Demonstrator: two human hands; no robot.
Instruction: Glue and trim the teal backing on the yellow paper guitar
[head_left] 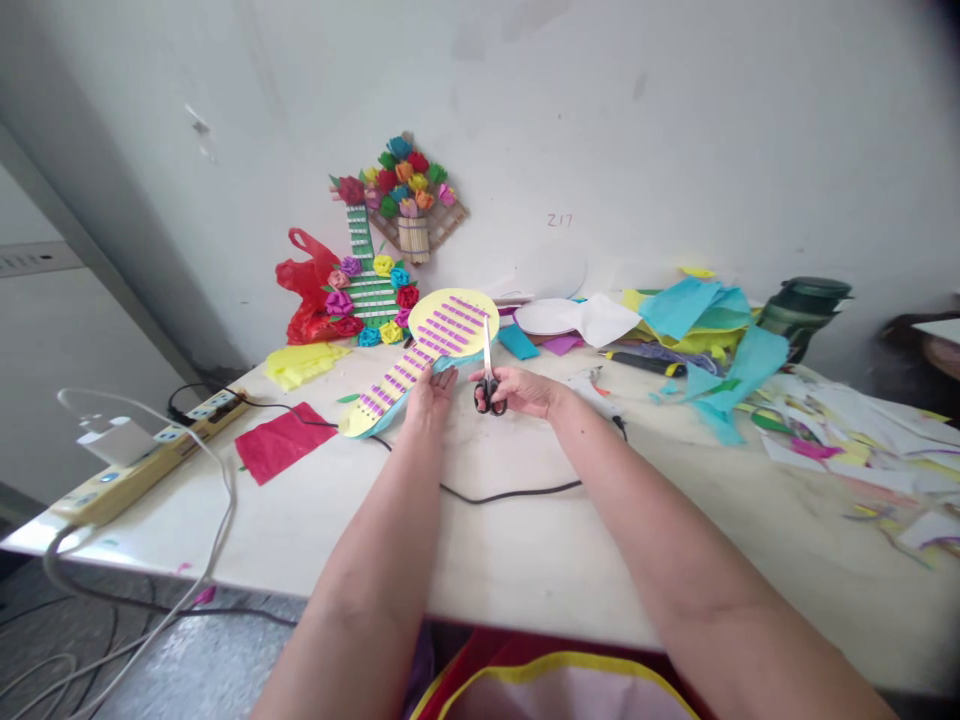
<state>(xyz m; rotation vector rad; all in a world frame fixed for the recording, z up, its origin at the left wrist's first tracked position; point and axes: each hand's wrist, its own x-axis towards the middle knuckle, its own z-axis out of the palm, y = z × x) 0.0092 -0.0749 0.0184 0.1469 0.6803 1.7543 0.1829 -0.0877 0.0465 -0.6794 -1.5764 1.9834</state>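
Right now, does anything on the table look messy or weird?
Yes. Paper scraps lie in an untidy jumble on the right side of the table. The scissors in the right hand look fine.

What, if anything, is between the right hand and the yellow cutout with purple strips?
Only the scissors in the right hand: they point up and overlap the right edge of the yellow cutout in this view. Contact is unclear; nothing else visible intervenes.

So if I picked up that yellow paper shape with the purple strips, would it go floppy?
Probably not very: the yellow paper shape looks flat, with no clear sag. It's likely light, since its edge seems thin. It might bend first where it narrows below the round end.
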